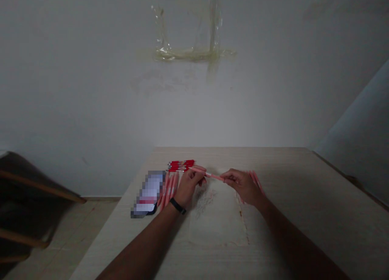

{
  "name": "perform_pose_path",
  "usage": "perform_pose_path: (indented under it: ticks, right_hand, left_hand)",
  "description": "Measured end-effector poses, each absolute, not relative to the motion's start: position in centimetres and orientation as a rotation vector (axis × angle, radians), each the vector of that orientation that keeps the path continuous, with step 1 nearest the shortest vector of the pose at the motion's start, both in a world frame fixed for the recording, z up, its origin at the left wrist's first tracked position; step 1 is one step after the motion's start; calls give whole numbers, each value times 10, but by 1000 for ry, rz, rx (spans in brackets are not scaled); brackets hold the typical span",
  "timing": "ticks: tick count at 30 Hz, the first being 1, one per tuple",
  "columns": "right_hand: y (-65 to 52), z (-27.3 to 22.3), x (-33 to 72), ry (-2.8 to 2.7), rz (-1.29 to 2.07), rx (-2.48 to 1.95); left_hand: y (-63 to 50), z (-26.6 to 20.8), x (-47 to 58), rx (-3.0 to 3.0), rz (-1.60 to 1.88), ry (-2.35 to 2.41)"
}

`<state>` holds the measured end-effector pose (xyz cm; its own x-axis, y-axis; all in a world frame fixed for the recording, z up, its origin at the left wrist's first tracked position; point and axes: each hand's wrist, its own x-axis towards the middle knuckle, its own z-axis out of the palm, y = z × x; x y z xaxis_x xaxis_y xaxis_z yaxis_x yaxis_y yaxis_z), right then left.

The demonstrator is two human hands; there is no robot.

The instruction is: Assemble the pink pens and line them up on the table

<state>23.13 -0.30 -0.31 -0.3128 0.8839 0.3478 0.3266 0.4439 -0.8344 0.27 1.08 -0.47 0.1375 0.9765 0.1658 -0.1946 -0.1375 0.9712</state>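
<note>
A pink pen (215, 176) spans the gap between my two hands, above the table. My left hand (191, 183), with a black band on its wrist, pinches the pen's left part. At its other end, the fingers of my right hand (240, 184) are closed on the tip. Several pink pens (170, 187) lie side by side just left of my left hand. Beyond them is a small stack of red pens (182, 164) with silvery tips. More pink pens (255, 179) lie by my right hand, which partly covers them.
A phone-like device (148, 194), blurred out, rests on the table (304, 231) at the left. Between my forearms lies a thin pale sheet (219, 229) with dark marks. The table meets a wall bearing clear tape (187, 55). A dark wooden-edged object (27, 207) stands at the left.
</note>
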Motion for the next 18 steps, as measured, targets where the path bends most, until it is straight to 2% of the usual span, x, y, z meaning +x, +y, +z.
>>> perform_pose_path:
  ticks: [14, 18]
  right_hand:
    - [-5, -4, 232, -1918, 844, -1071]
    - [-7, -8, 226, -1898, 956, -1101]
  left_hand:
    - [12, 1, -3, 1411, 1231, 833]
    - [11, -1, -2, 1470, 1123, 814]
